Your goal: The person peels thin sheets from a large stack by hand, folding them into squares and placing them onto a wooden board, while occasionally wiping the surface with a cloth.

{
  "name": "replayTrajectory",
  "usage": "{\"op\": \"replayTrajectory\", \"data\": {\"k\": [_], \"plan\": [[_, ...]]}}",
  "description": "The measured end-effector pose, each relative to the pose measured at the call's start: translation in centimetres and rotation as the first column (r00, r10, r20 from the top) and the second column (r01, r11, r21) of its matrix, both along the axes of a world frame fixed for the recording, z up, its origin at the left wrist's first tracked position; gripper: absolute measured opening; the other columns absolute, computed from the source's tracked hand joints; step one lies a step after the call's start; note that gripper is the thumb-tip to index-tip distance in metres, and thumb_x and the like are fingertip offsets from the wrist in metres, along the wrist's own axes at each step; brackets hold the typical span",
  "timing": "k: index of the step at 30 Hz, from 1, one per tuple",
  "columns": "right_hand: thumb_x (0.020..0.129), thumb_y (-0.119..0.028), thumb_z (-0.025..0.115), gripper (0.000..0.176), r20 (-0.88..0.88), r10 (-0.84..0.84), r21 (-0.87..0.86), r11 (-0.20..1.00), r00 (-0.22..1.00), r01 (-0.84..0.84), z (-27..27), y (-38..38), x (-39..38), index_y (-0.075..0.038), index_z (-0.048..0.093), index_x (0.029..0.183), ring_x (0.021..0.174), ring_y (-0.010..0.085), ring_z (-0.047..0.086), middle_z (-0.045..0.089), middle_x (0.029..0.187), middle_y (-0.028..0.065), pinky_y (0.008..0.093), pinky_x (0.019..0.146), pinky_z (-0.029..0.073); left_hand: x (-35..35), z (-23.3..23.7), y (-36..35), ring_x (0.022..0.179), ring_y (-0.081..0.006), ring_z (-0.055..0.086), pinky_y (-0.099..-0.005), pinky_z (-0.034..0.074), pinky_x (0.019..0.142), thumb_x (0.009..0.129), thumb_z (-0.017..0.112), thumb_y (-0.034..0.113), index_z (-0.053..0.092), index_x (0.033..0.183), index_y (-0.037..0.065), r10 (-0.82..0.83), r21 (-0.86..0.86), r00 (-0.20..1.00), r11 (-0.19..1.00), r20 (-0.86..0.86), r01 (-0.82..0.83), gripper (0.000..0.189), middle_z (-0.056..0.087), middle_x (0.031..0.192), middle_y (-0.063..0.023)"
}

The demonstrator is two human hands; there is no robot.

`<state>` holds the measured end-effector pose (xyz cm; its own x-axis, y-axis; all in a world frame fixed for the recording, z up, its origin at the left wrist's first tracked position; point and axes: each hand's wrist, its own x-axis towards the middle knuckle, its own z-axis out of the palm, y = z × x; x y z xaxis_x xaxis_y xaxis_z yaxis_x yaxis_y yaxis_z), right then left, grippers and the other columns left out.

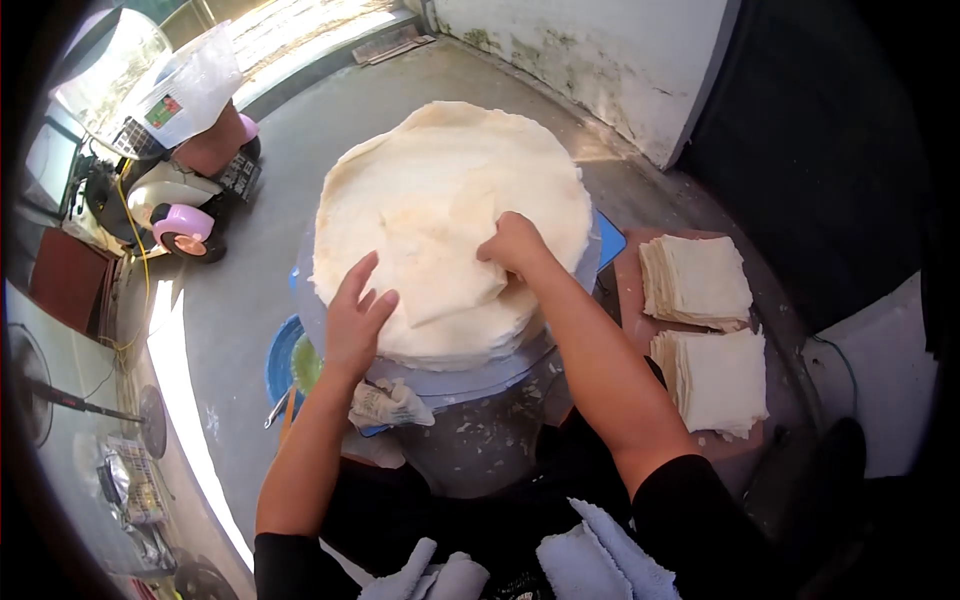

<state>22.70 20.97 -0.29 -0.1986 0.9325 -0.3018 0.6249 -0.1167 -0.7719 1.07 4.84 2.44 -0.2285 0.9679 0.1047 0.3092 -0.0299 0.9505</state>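
In front of me lies a thick stack of large, pale round sheets (365, 185), thin and floury like dough wrappers. On top of it rests a smaller folded, squarish sheet (440, 275) of the same pale material. My right hand (518, 245) is closed at this sheet's right side, thumb and fingers pinching its edge. At the lower left of the folded sheet, my left hand (357, 320) has its fingers spread over the stack's surface and grips nothing. A grey round base (480, 385) shows under the stack's near edge.
Two piles of square sheets (697, 280) sit on a reddish board (630, 270) at the right. A crumpled cloth (390, 402) and a blue basin (284, 362) are near my left forearm. Farther left stand a fan (150, 420) and a scooter (170, 190); a white wall (600, 60) rises behind.
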Motion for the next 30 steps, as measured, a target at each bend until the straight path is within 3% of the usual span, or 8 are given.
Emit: {"op": "replayTrajectory", "data": {"k": [2,6,9,11,14,18,23,30], "plan": [[0.074,-0.008,0.076,0.035,-0.268,-0.143,-0.358,0.933,0.953,0.039,0.5,-0.4,-0.2,0.004,0.061,0.103,0.073,0.027,0.07,0.068,0.085,0.017,0.043,0.057,0.056,-1.2,0.2,-2.1,0.139,-0.0265,0.044,-0.0401,0.037,0.114,0.092,0.063,0.009,0.045,0.145,-0.001,0.017,0.006,0.999,1.0,0.039,-0.018,0.058,0.05,0.146,-0.0168],[0.082,-0.002,0.068,0.029,-0.527,-0.307,-0.413,0.908,0.793,0.077,0.2,-1.1,-0.7,0.01,0.061,0.108,0.071,0.0322,0.07,0.068,0.091,0.023,0.0437,0.051,0.059,-2.5,-0.6,-2.9,0.136,-0.0257,0.046,-0.0384,0.039,0.112,0.096,0.06,0.014,0.043,0.145,-0.001,0.091,-0.053,0.966,0.995,0.241,-0.081,0.054,0.05,0.145,-0.0156],[0.084,-0.001,0.065,0.036,-0.692,-0.284,-0.458,0.884,0.663,-0.099,0.9,-1.6,0.3,0.009,0.057,0.117,0.078,0.0304,0.071,0.067,0.104,0.0214,0.0427,0.056,0.062,-2.8,-0.1,-2.7,0.135,-0.0249,0.047,-0.0381,0.041,0.11,0.099,0.056,0.018,0.041,0.146,-0.001,0.104,-0.11,0.861,0.992,0.498,-0.057,0.053,0.05,0.145,-0.0149],[0.085,-0.004,0.065,0.034,-0.858,-0.294,-0.397,0.9,0.421,-0.18,3.5,-3.4,1.9,0.002,0.059,0.118,0.095,0.0265,0.07,0.068,0.105,0.0146,0.0463,0.078,0.06,-3.0,-0.2,-2.8,0.132,-0.0279,0.05,-0.042,0.04,0.11,0.098,0.06,0.018,0.045,0.142,-0.002,0.089,-0.1,0.807,0.994,0.584,-0.037,0.051,0.054,0.141,-0.0169],[0.086,-0.007,0.065,0.038,-0.914,-0.307,-0.348,0.929,0.266,-0.124,5.8,-5.5,7.2,0.001,0.058,0.123,0.102,0.0256,0.068,0.067,0.115,0.0142,0.0457,0.091,0.056,-2.5,0.4,-2.9,0.132,-0.028,0.05,-0.0427,0.04,0.11,0.099,0.059,0.019,0.046,0.141,-0.002,0.031,-0.076,0.747,0.997,0.664,0.026,0.049,0.055,0.139,-0.0166],[0.087,-0.011,0.065,0.045,-0.921,-0.284,-0.228,0.948,0.267,0.222,8.0,-8.5,16.9,0.0,0.056,0.129,0.106,0.0247,0.066,0.065,0.122,0.0127,0.0442,0.096,0.053,-1.9,0.7,-3.4,0.131,-0.028,0.051,-0.0428,0.041,0.11,0.098,0.059,0.02,0.048,0.14,-0.002,-0.013,-0.06,0.735,0.996,0.678,0.073,0.048,0.056,0.138,-0.0164],[0.091,-0.004,0.062,0.036,-0.902,-0.398,-0.222,0.762,0.169,0.608,7.6,-4.2,28.4,0.0,0.053,0.125,0.1,0.0273,0.067,0.066,0.112,0.0122,0.044,0.089,0.059,-1.9,0.4,-3.7,0.128,-0.0271,0.053,-0.0415,0.043,0.107,0.098,0.06,0.019,0.05,0.137,-0.002,-0.032,-0.076,0.74,0.991,0.671,0.112,0.045,0.058,0.135,-0.0154],[0.097,-0.003,0.053,0.032,-0.977,-0.192,-0.19,0.615,-0.088,0.765,2.4,-1.2,35.7,-0.007,0.053,0.129,0.104,0.0286,0.068,0.064,0.119,0.0126,0.0431,0.083,0.062,-2.7,-0.6,-3.7,0.125,-0.026,0.055,-0.0402,0.045,0.105,0.098,0.06,0.019,0.052,0.136,-0.001,0.016,-0.1,0.723,0.992,0.69,0.074,0.043,0.06,0.132,-0.0144]]}}
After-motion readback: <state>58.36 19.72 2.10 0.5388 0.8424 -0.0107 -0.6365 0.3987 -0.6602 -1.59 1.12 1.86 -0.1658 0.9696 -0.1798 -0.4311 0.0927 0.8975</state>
